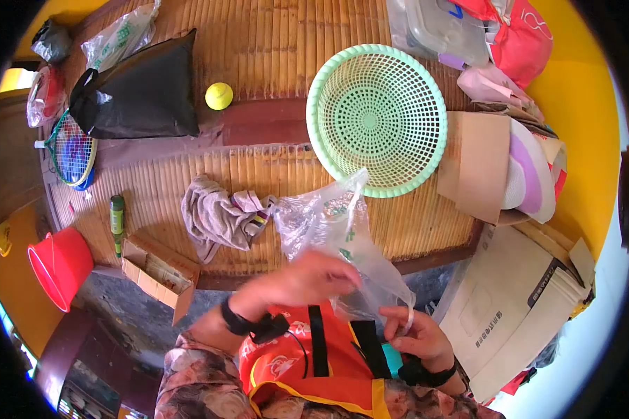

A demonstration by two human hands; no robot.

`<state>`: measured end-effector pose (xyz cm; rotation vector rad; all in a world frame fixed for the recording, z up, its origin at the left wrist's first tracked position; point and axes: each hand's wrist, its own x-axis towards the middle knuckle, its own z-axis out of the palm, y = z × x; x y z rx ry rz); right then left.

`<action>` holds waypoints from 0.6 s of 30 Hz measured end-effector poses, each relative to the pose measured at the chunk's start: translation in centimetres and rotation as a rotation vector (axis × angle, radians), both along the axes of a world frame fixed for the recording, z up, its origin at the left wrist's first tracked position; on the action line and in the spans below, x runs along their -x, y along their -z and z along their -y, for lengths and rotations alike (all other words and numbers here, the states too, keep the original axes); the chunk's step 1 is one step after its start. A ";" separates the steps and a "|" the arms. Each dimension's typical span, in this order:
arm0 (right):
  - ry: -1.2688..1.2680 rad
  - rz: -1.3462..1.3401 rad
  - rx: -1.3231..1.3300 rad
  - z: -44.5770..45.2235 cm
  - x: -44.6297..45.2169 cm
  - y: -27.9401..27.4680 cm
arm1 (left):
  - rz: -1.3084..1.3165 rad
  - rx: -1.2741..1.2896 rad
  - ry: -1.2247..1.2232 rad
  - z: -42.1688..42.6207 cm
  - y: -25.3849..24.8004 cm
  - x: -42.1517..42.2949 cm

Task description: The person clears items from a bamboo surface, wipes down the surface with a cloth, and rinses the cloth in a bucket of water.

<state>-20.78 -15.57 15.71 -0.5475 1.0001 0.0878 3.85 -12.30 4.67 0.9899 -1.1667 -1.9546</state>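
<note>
A clear plastic bag (326,222) with green print lies crumpled over the table's near edge and hangs down toward my body. My right hand (421,336) pinches one of its corners or handles between thumb and fingers. Over the bag's near part is my left hand (313,276), slightly blurred, with its fingers stretched out to the right. Whether it touches the plastic is unclear. A greyish-purple cloth (220,218) lies on the table, left of the bag. Just beyond the bag stands a light green plastic basket (437,143).
On the bamboo table (272,42) are a tennis ball (219,96), a black bag (147,91), a racket (75,148) and a green tube (117,215). A small carton (159,272) and a red bucket (61,262) are at left. Cardboard (500,300) leans at right.
</note>
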 end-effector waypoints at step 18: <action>0.004 0.033 -0.017 -0.6 2.6 -0.1 | 0.758 -0.279 -0.996 8.3 19.4 -1.5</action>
